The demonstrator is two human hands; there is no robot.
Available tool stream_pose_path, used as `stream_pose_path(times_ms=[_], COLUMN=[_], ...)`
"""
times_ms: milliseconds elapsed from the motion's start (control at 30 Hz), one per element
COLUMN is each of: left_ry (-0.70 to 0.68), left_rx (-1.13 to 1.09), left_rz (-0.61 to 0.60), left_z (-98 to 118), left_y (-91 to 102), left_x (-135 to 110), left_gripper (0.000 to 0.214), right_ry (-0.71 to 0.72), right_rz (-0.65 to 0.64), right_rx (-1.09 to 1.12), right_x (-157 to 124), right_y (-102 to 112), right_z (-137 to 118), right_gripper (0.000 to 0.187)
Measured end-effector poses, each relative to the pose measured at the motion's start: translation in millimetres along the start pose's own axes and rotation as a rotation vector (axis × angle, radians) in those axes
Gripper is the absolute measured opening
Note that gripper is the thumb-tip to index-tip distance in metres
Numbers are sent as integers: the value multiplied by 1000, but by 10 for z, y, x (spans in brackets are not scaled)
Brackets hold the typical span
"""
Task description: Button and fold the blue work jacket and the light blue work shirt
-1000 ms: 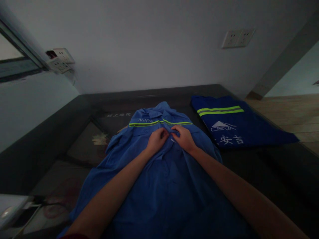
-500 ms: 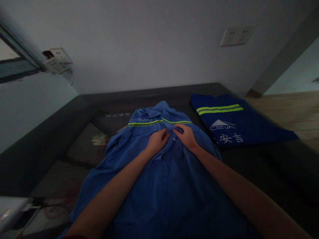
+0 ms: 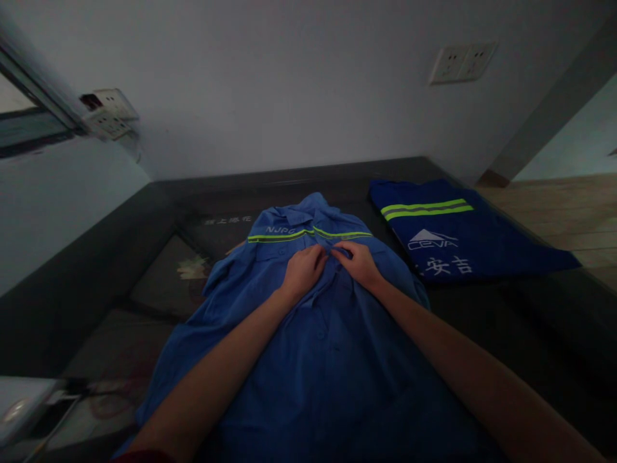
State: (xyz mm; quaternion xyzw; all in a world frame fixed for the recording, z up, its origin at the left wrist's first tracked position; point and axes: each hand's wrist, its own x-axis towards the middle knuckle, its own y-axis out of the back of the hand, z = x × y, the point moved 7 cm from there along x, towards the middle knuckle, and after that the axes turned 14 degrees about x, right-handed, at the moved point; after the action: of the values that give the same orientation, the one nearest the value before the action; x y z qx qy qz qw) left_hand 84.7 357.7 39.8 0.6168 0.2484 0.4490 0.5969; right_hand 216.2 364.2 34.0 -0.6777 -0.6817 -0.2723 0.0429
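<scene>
A blue work jacket (image 3: 284, 347) lies front side up, its collar toward the wall and a yellow-green stripe across the chest. My left hand (image 3: 305, 269) pinches the front placket just below the stripe. Close beside it, my right hand (image 3: 357, 262) grips the other edge of the front opening, thumb and forefinger together. The fingertips of both hands nearly meet over the placket. Whether a button sits between them is too dark and small to make out. Lower down, a button (image 3: 321, 334) shows on the front.
A folded dark blue garment (image 3: 434, 225) with a bright stripe and white lettering lies to the right on the dark table (image 3: 482, 334). A white device with cables (image 3: 29, 405) stands at the lower left. Wall sockets (image 3: 463, 63) are at the back.
Both hands stay at the same spot on the placket, with the fingertips drawn slightly closer together. The view has shifted a little.
</scene>
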Motion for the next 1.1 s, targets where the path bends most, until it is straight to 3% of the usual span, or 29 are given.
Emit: stream_pose_path(times_ms=[267, 467, 633, 1100], left_ry=[-79, -133, -85, -31], left_rx=[173, 237, 212, 135], left_rz=[45, 39, -18, -4], left_z=[39, 159, 125, 62], left_y=[129, 80, -21, -33], left_x=[88, 101, 65, 49], left_gripper=[22, 25, 19, 17], right_ry=[-74, -123, -163, -186], right_rz=[35, 103, 186, 46], right_rx=[128, 152, 188, 270], right_x=[29, 39, 35, 37], right_y=[40, 102, 137, 34], right_z=[113, 158, 210, 158], right_gripper=[25, 33, 35, 36])
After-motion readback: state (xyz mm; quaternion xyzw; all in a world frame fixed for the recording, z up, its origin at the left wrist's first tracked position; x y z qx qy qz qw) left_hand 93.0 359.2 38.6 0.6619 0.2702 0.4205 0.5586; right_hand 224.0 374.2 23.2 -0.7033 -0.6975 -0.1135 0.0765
